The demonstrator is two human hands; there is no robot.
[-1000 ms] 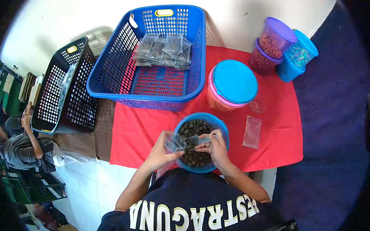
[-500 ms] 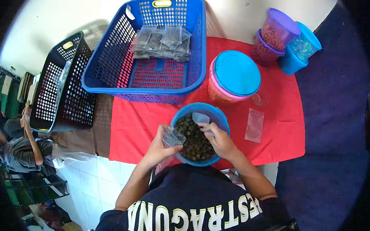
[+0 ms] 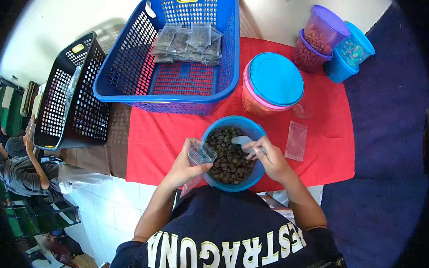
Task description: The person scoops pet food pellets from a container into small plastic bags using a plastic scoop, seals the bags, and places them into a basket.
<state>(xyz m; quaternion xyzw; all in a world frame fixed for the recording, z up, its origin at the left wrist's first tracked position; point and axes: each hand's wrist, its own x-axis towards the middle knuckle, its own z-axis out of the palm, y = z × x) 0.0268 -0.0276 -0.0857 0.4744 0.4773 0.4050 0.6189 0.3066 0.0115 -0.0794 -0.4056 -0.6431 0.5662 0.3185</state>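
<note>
A blue tub [image 3: 256,173] full of small dark brown pieces [image 3: 227,170] stands close to my body on the red cloth. At its left rim my left hand [image 3: 182,167] is closed around a clear plastic container [image 3: 202,154]. Over the right side of the tub, my right hand [image 3: 269,159] grips a pale translucent scoop [image 3: 242,140], its end at the brown pieces. Right of the tub a flat clear bag [image 3: 296,141] lies on the cloth.
Behind the tub are a large blue basket [image 3: 166,100] holding filled packets [image 3: 189,42] and a blue-lidded container [image 3: 276,79]. Purple and blue tubs [image 3: 316,48] stand at the back right. A black basket [image 3: 74,100] and another person [image 3: 26,174] are on the left.
My right hand and the scoop have moved away from the clear container toward the tub's right side. My left hand still holds the container. The whole view has shifted slightly.
</note>
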